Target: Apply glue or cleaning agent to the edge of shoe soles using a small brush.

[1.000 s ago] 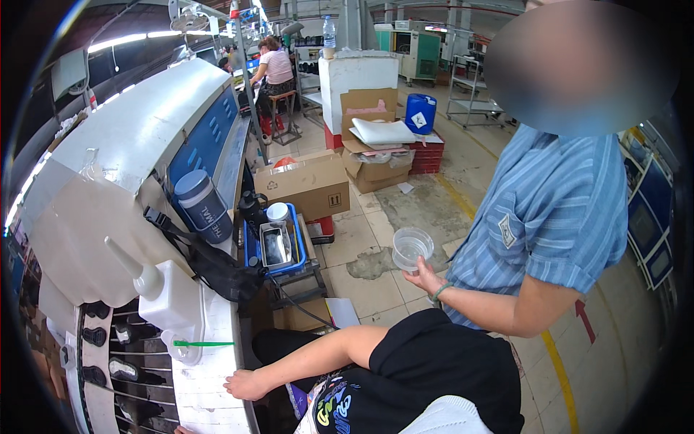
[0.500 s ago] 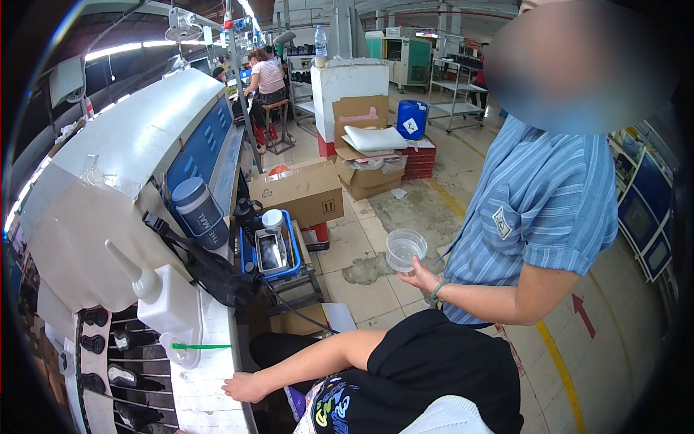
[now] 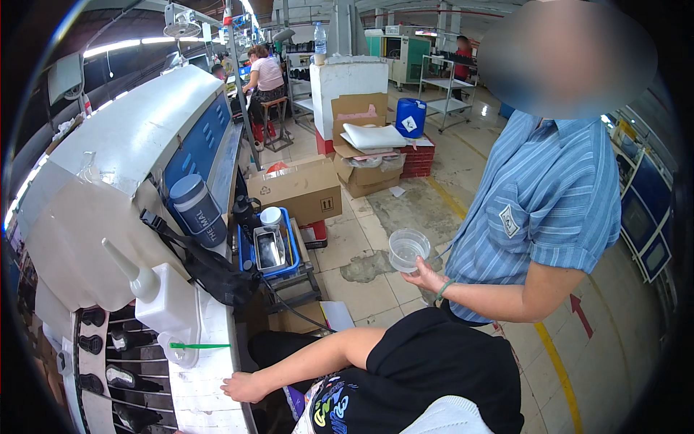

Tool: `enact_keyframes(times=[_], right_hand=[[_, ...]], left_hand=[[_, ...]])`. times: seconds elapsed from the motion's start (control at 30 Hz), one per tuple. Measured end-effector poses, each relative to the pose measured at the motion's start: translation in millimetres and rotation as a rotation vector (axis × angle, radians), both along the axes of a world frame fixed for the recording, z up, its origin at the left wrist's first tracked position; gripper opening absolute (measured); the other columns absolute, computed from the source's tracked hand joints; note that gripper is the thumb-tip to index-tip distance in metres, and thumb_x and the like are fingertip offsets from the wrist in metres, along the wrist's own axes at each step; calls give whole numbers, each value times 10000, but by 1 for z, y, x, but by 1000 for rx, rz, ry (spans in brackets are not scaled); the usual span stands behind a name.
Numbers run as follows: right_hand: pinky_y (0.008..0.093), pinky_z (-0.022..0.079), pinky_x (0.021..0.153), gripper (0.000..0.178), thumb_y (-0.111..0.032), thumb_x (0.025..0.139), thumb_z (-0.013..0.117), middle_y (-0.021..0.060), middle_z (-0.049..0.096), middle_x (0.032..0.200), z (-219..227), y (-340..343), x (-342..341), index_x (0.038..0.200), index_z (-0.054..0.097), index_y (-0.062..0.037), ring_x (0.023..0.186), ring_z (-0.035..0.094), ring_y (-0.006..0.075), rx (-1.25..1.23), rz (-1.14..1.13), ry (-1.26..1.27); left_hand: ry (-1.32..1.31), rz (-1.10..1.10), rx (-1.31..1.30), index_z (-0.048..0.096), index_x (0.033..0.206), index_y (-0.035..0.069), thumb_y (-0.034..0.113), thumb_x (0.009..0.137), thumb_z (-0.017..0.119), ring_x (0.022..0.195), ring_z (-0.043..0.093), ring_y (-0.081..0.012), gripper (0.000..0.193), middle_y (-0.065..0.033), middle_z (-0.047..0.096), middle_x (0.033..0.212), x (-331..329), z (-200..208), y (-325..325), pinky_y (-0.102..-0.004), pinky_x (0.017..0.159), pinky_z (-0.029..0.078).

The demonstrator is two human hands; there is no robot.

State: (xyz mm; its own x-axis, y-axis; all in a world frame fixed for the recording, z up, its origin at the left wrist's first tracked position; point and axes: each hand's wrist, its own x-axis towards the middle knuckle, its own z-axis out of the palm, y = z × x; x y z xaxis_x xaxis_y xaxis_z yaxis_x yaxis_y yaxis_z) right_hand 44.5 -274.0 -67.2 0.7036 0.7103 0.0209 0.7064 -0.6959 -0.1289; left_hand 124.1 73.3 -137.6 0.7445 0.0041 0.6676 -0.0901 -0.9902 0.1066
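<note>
One hand shows: the left hand [image 3: 242,387] lies spread and empty at the front edge of the white surface [image 3: 210,409]. The right hand is out of view. A green strip [image 3: 199,346] and a white nozzle bottle [image 3: 163,296] sit farther back. Beside it, a co-worker's hand [image 3: 425,278] holds a clear cup [image 3: 407,249].

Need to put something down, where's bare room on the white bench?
A bare strip of white bench lies between the green tie and the left hand. It is crowded elsewhere: rows of dark pieces leftward, white bottle and black bag beyond.
</note>
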Motion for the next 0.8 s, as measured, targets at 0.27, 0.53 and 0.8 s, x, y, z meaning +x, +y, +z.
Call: enact_keyframes(times=[0.27,0.53,0.8], right_hand=[[398,492,781,322,-131,708,632,265,517,1230,-3,-1,2,951,649,80,1077,525,338,11,3,-11],[404,489,748,237,-125,686,636,257,595,1063,-6,1,6,822,680,64,968,567,338,56,2,-52],[390,466,646,154,-126,652,637,188,616,818,6,0,1,715,690,5,801,595,302,39,40,-91]], left_hand=[[31,-3,-197,607,683,-30,185,857,473,707,530,-432,307,-243,580,747,-3,10,-10,-525,630,416],[28,5,-210,613,706,-33,169,861,478,723,526,-430,288,-248,579,770,-9,19,-17,-527,671,418],[69,18,-225,625,752,-59,200,886,456,745,531,-444,337,-273,573,788,-15,22,-15,-535,673,422]])
